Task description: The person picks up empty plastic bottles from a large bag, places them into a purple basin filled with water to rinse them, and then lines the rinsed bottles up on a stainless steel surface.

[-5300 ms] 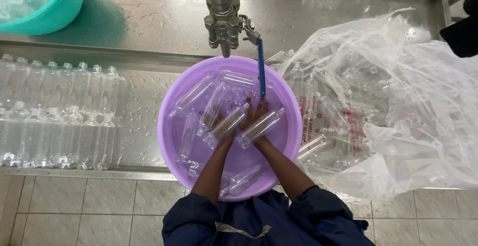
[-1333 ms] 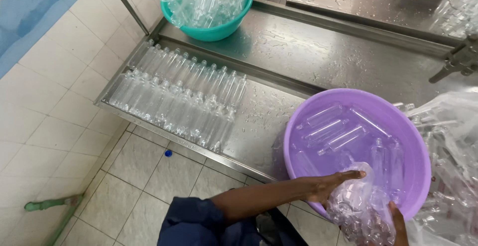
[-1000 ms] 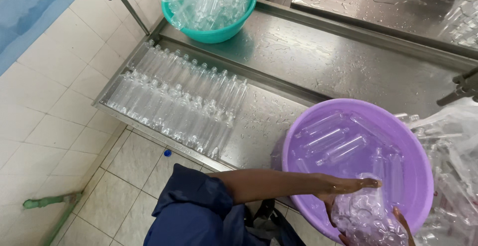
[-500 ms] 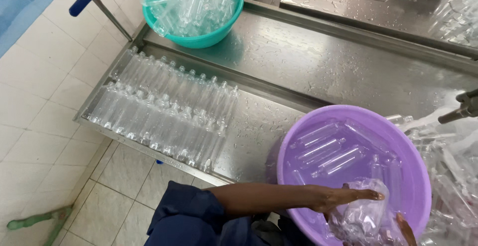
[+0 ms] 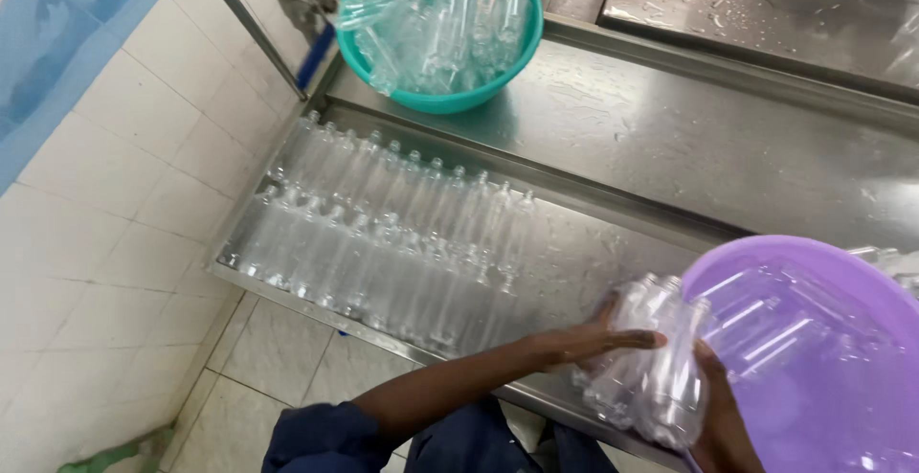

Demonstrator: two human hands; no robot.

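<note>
A wet steel counter (image 5: 670,147) carries a teal basin (image 5: 442,100), a purple basin (image 5: 823,358) — and rows of clear bottles (image 5: 383,234).

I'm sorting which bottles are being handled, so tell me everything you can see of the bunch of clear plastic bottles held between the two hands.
The bunch of clear plastic bottles is several small, see-through, empty-looking bottles pressed side by side. It is held between the left hand, laid across its near side, and the right hand beneath it. It sits at the left rim of the purple plastic basin, above the steel draining tray. Whether caps are on cannot be told.
</note>
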